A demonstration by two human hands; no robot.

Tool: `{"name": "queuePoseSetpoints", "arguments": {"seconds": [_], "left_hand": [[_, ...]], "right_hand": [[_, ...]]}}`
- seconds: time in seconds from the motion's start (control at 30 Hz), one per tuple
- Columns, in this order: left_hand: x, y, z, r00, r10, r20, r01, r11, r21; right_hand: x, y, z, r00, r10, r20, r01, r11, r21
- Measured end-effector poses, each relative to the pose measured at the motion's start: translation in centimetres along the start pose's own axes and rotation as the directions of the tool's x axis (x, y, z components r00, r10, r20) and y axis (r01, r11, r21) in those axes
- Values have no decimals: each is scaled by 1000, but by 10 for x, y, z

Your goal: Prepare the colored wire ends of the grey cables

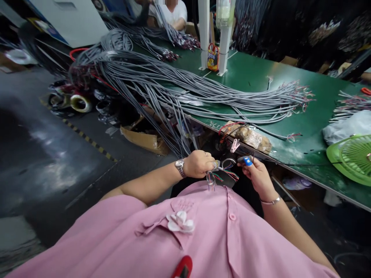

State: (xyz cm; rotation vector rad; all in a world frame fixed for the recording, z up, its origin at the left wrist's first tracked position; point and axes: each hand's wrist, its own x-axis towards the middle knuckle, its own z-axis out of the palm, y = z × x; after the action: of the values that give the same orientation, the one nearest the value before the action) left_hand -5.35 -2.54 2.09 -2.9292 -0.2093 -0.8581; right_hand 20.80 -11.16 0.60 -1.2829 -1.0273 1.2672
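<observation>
My left hand [198,164] is closed around the ends of several grey cables. Out of its grip fan thin coloured wires [230,173], red, green and white among them; others hang down in front of my shirt. My right hand [257,173] is just to the right, apart from the wire ends, with its fingers pinched together. Something blue [247,161] shows at its thumb, perhaps a wrap, and a small dark piece is at the fingertips; I cannot make out what it is. A pink clothes peg [235,145] is at the table edge above the hands.
A large bundle of grey cables [203,83] lies across the green table [249,77], some hanging over its edge. A taped block [252,139] lies near the edge. At right is a green basket [353,158]. White posts [204,34] stand behind; a person [176,15] is at the far side.
</observation>
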Motion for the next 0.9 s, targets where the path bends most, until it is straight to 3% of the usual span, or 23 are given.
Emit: {"name": "queuePoseSetpoints", "arguments": {"seconds": [0.13,0.23,0.3,0.43,0.63,0.77,0.9], "left_hand": [[7,3,-1,999,42,34,-43,999,14],[8,5,0,997,54,61,-57,998,38],[8,5,1,994,51,92,-56,997,57],[6,4,3,988,58,141,-68,995,68],[1,4,3,983,71,170,-83,995,62],[0,4,1,994,77,75,-79,997,23],[-1,3,2,999,32,-26,-33,998,-49]], "right_hand": [[-3,-14,7,990,-119,71,128,981,-146],[-3,-17,22,977,-102,188,154,945,-287],[-1,-17,32,976,-47,211,102,961,-258],[2,-10,47,976,46,214,-41,999,-30],[3,11,54,994,80,74,-89,989,116],[12,15,49,986,128,-107,-90,950,300],[23,15,40,978,148,-145,-87,927,364]]}}
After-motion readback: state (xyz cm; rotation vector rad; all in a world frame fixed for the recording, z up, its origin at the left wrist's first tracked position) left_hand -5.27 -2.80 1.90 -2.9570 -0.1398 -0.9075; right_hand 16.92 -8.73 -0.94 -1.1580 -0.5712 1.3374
